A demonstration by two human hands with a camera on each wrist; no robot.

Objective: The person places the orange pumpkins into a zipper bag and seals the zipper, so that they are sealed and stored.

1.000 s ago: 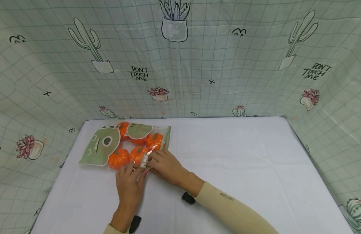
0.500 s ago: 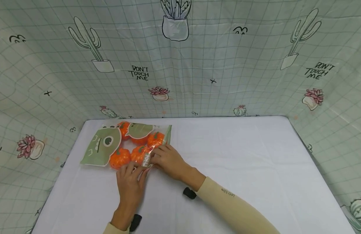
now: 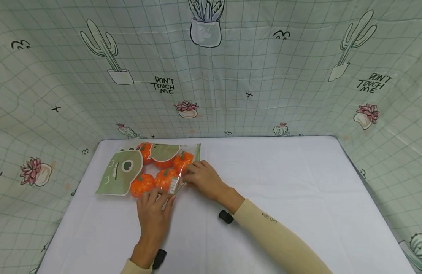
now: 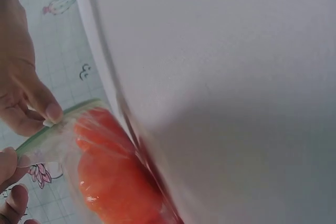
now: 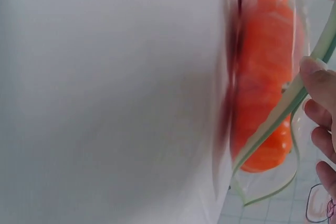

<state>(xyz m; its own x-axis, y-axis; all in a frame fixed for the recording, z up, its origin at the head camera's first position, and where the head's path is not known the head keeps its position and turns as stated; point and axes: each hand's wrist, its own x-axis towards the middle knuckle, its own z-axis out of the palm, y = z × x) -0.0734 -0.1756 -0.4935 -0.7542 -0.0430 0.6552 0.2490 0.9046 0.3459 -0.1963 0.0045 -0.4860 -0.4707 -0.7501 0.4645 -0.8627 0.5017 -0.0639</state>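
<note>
A clear zip bag with a green cartoon creature print lies at the left of the table. Inside it are several orange toy pumpkins. At its near right corner my left hand pinches the edge, and its fingers show in the left wrist view. My right hand pinches the green zip strip farther along the bag's right side. A small white piece shows at the right thumb in the left wrist view. In the right wrist view, the mouth's two green edges stand apart below that hand.
The bag rests on a white-covered table. Behind and at both sides hangs a cactus-print cloth. Each wrist wears a black camera, such as the one under the right wrist.
My right hand has slid up and to the right along the bag's zip edge, away from my left hand. My left hand has stayed nearly in place at the corner.
</note>
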